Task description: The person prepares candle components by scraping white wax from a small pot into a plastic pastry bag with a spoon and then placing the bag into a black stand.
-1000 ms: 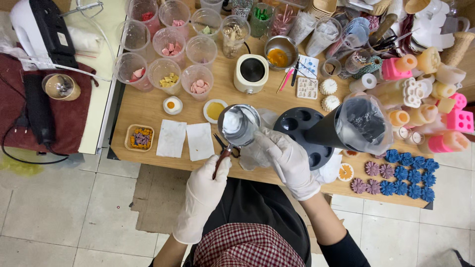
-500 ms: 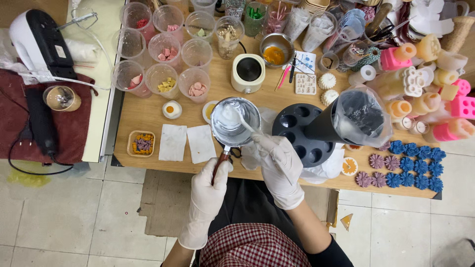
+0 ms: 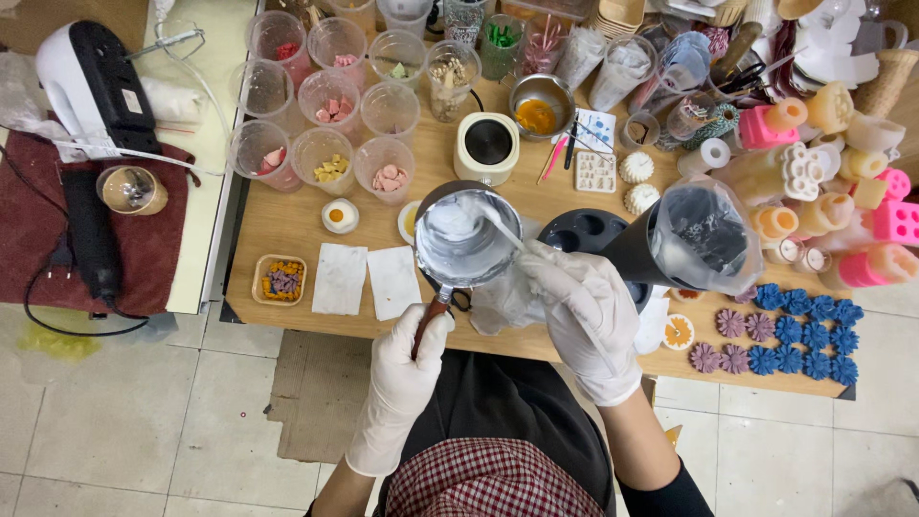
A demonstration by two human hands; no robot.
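Pot (image 3: pixel 466 239) lifted higher, right hand (image 3: pixel 584 306) nearer — stick (image 3: pixel 498 228) still inside

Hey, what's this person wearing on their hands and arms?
Both hands wear thin white disposable gloves, wrinkled and loose. The left hand has a glove whose cuff runs well past the wrist; above it the forearm is bare. The right hand has a glove ending at the wrist, then a stretch of bare forearm, then a black sleeve pushed up near the elbow.
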